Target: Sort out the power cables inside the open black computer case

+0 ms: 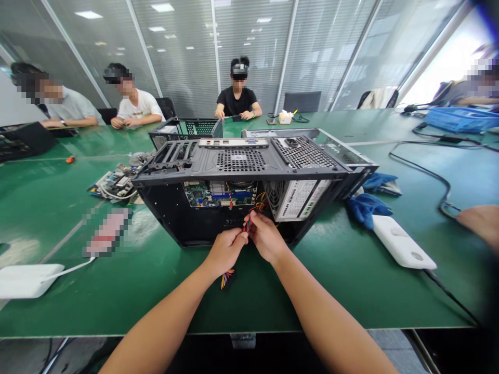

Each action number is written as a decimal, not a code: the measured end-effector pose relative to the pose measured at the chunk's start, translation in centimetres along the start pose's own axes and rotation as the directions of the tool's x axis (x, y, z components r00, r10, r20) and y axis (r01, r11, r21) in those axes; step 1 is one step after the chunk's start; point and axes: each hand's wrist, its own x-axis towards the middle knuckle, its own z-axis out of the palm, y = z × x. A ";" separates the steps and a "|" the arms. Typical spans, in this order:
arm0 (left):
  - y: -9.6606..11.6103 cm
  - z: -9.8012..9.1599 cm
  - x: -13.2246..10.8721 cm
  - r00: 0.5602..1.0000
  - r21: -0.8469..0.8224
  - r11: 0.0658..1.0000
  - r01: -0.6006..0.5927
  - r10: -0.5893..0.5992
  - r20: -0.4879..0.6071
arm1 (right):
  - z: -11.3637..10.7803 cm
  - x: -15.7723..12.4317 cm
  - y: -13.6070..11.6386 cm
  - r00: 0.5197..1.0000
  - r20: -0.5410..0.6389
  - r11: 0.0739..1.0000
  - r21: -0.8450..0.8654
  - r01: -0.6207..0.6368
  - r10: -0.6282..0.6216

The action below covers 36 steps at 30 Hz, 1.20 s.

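Observation:
A black computer case point(156, 208) lies in front of me with its side open and its vented back panel facing up. Between my two hands runs a bundle of coloured power cables point(247, 223). My left hand point(226, 250) pinches it from the left, and my right hand point(266, 236) pinches it just above. The bundle comes from the power supply point(302, 200) fixed at the case's right end. Farther in sits the green motherboard point(198, 195). A loose end of multicoloured wires point(226, 279) hangs below my left hand.
Circuit boards point(119, 182) lie left of the case, near a white power bank point(29, 280). Blue gloves point(370, 202) and a white power strip point(403, 241) lie to the right. More cases stand behind. Several people sit around the green table point(136, 296); another person's hand point(481, 223) is at right.

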 end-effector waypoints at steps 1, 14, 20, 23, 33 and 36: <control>0.0 0.0 0.0 0.999 0.057 0.998 -0.039 0.040 -0.018 | 0.0 0.0 0.0 1.000 -0.005 1.000 -0.003 0.000 0.000; -0.1 0.1 0.3 0.973 -0.560 0.807 0.185 -0.070 0.220 | 0.0 -0.4 -0.8 0.995 0.069 0.997 0.022 -0.075 0.073; 0.1 0.0 0.1 0.952 -0.601 0.750 0.275 -0.124 0.281 | 0.0 -0.3 -0.7 0.997 0.054 0.998 0.028 -0.063 0.062; -0.1 -0.1 0.1 0.953 -0.527 0.808 0.263 -0.131 0.274 | 0.0 -0.3 -0.5 0.997 0.050 0.998 0.023 -0.054 0.053; -0.7 -0.1 0.3 0.995 -0.068 0.998 0.005 0.002 0.102 | 0.0 -0.1 0.0 1.000 0.005 0.999 0.018 -0.030 0.030; -0.9 0.1 0.4 0.994 -0.100 0.995 -0.028 0.038 0.106 | 0.0 -0.1 -0.2 0.999 0.003 0.999 0.013 -0.035 0.035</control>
